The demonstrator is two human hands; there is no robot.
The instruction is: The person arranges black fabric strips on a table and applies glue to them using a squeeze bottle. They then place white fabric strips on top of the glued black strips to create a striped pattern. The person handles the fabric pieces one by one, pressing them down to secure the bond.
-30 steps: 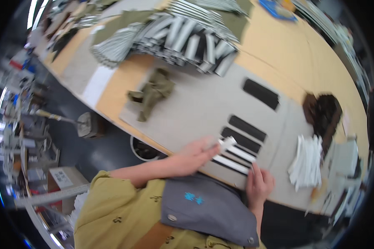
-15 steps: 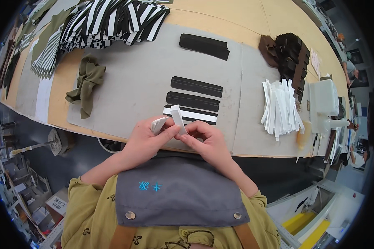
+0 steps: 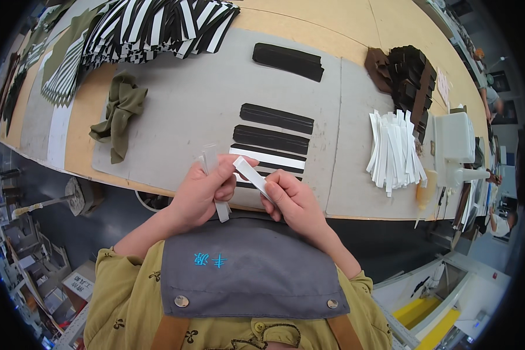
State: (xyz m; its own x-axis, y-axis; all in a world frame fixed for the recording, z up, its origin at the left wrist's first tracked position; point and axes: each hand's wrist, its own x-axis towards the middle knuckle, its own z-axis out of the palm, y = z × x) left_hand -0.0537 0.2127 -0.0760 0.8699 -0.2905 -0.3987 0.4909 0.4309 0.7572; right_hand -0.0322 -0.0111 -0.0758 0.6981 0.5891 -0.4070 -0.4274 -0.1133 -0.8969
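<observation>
My left hand is closed around several thin white strips that stick out above and below its fingers. Between the thumb and fingers of my right hand is a single white strip, slanting up to the left, its upper end close to my left fingertips. Just beyond the hands, a black strip bearing a white strip lies on the grey mat; another black-and-white piece is partly hidden by my hands. Farther off lie two plain black strips and a stack of black strips.
On the right are a pile of white strips, a dark brown and black bundle, a white container and an amber bottle. At far left sit striped black-and-white pieces and a crumpled olive cloth.
My hands have moved apart. The right hand has drawn its white strip away and tilted it left, while the strips in my left hand have swung more upright, showing below the fist.
</observation>
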